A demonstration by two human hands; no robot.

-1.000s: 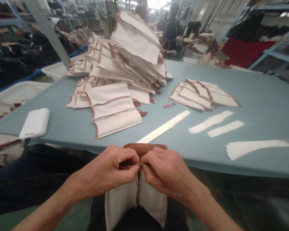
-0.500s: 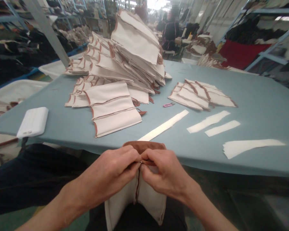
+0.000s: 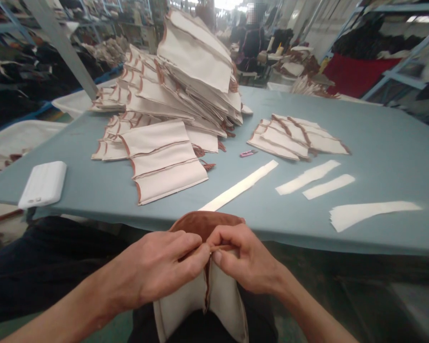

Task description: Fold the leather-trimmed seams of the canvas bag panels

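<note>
The folded cream-and-brown fabric piece (image 3: 225, 295) is showing plain cream below and russet at its curved top, and the tall pile of cream fabric panels (image 3: 196, 52) is displaying brown edging in repeating lines. The cloth-covered desk (image 3: 379, 128) is showing plain grey-blue beneath flat ivory strips (image 3: 239, 187), a rounded white box (image 3: 45, 183) and small pink snips (image 3: 248, 153), while the draped cloth (image 3: 355, 76) is showing solid red.

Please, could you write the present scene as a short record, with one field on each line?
Left grip: pinching a cream-and-brown piece at its seam
Right grip: pinching the same piece, close beside the left grip
Surface: blue-grey table
Table, left: white box-shaped object
Table, back: tall stack of similar pieces
Table, middle: small pink tool
Table, near edge: pale strips
</note>
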